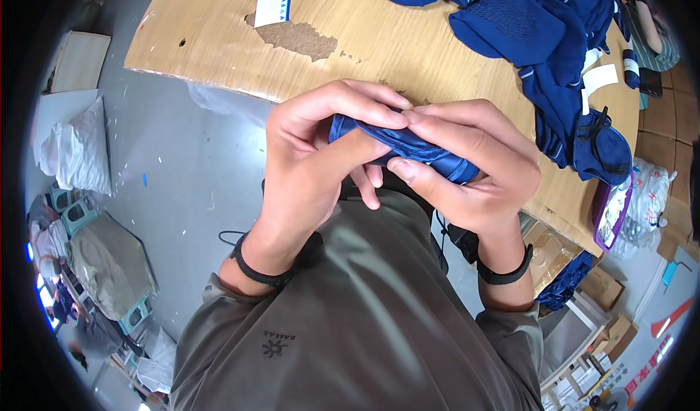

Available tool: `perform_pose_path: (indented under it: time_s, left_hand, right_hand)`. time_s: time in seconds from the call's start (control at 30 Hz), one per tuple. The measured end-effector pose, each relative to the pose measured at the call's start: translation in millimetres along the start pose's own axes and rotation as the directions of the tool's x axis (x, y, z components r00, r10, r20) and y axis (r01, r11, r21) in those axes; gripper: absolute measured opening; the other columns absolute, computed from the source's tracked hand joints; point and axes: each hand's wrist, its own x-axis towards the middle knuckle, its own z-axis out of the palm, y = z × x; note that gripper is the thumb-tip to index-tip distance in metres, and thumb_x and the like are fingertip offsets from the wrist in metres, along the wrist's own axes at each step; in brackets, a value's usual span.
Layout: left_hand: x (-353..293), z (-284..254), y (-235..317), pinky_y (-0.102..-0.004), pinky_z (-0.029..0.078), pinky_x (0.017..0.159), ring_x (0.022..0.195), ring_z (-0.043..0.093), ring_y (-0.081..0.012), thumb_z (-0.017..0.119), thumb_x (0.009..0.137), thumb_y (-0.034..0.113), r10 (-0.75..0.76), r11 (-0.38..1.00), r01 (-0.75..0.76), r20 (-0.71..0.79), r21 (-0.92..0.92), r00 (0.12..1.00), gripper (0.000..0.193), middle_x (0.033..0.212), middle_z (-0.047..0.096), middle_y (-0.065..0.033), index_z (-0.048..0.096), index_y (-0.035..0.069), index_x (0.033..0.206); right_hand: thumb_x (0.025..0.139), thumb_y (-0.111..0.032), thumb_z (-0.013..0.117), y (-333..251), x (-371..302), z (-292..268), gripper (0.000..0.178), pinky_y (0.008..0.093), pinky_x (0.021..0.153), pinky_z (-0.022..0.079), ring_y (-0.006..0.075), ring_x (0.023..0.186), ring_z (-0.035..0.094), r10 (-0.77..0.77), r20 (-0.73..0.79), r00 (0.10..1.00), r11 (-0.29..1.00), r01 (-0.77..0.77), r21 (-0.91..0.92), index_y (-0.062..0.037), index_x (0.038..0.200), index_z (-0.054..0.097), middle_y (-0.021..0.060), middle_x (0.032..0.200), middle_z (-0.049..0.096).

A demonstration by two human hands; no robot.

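Observation:
My left hand (302,149) and my right hand (485,156) come together in front of my chest, near the table's front edge. Between them is a bunched piece of shiny dark blue fabric (430,154), gripped from both ends. The left thumb presses into its near side, while the left fingers curl over the top. On the right, thumb and fingers pinch the fabric, and the fingertips of both hands meet above it. Much of the piece is hidden by my fingers, so its full shape does not show. A dark band circles each wrist.
On the wooden table (197,32), a heap of blue garments (510,28) covers the far right. A white paper strip (273,1) lies by a worn patch. A purple-rimmed tray (611,218) sits at the right edge. Another person's arm (645,21) shows far right.

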Motion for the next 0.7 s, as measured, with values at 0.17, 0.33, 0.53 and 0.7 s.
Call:
perform_pose_path:
  time_s: [0.17, 0.33, 0.53, 0.7]
  left_hand:
    - [0.1, -7.3, -5.0, -0.0208, 0.055, 0.058, 0.071, 0.068, -0.0135, 0.067, 0.086, -0.008, 0.111, 0.983, -0.120, 0.068, 0.141, 0.991, 0.015, 0.104, 0.069, -0.0158, 0.071, -0.004, 0.100]
    - [2.6, -8.2, -2.6, -0.0240, 0.058, 0.069, 0.089, 0.068, -0.0193, 0.075, 0.079, 0.000, 0.329, 0.839, -0.411, 0.269, 0.358, 0.905, 0.024, 0.111, 0.065, -0.0190, 0.068, -0.005, 0.102]
    - [-3.0, -4.9, -2.7, -0.0257, 0.058, 0.073, 0.093, 0.068, -0.0168, 0.070, 0.083, -0.011, 0.153, 0.954, -0.176, 0.110, 0.244, 0.982, 0.024, 0.111, 0.065, -0.0159, 0.069, -0.006, 0.107]
    - [-1.4, 2.2, 2.3, -0.0199, 0.058, 0.060, 0.087, 0.068, -0.0136, 0.069, 0.085, -0.010, 0.090, 0.972, -0.098, 0.047, 0.215, 0.995, 0.021, 0.111, 0.064, -0.0144, 0.069, -0.006, 0.105]
  right_hand:
    - [0.070, -0.001, 0.085, 1.7, -1.8, -0.2, 0.030, 0.0271, 0.063, 0.056, 0.0194, 0.078, 0.072, 0.129, 0.025, 0.991, 0.970, -0.132, 0.203, 0.0017, 0.099, 0.076, 0.0150, 0.091, 0.072]
    - [0.074, 0.002, 0.081, -1.7, -6.5, -2.3, 0.027, 0.0288, 0.071, 0.056, 0.0201, 0.082, 0.071, 0.345, 0.073, 0.936, 0.856, -0.345, 0.385, 0.0018, 0.101, 0.075, 0.0145, 0.092, 0.073]
    - [0.078, 0.003, 0.077, -8.4, -11.6, 8.0, 0.025, 0.0295, 0.073, 0.056, 0.0203, 0.085, 0.071, 0.428, 0.005, 0.904, 0.849, -0.404, 0.340, 0.0028, 0.103, 0.075, 0.0159, 0.097, 0.073]
    - [0.079, 0.000, 0.077, -3.7, -13.3, 12.2, 0.024, 0.0310, 0.074, 0.057, 0.0238, 0.086, 0.072, 0.130, -0.126, 0.983, 0.989, -0.120, 0.086, 0.0033, 0.103, 0.074, 0.0187, 0.099, 0.072]
